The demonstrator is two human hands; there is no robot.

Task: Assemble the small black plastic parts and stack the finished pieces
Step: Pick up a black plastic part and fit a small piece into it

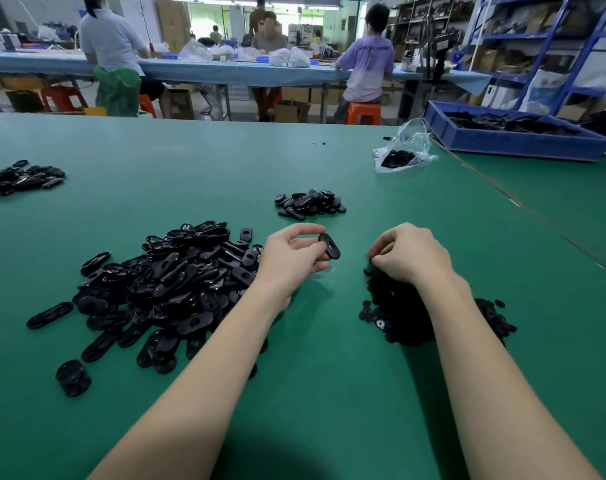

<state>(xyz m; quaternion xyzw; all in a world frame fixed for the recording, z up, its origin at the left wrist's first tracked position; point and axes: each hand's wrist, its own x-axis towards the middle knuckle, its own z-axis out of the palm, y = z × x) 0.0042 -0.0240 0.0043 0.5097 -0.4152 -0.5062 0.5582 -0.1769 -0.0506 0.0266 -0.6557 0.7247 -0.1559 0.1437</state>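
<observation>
My left hand [292,256] pinches one black oval plastic piece [330,247] above the green table [294,393], thumb on top and fingers below. A large heap of the same oval pieces [170,285] lies to its left. My right hand [410,254] reaches with curled fingers into the top of a pile of small black round parts [401,317]; whether it holds one is hidden by the fingers. A smaller heap of oval pieces [310,202] sits just beyond both hands. A short stack of pieces [73,377] stands near the front left.
Another heap of black pieces [19,178] lies at the far left. A clear plastic bag with black parts [400,152] and a blue bin of parts [512,133] sit at the back right. Several people work at a blue table [208,72] behind.
</observation>
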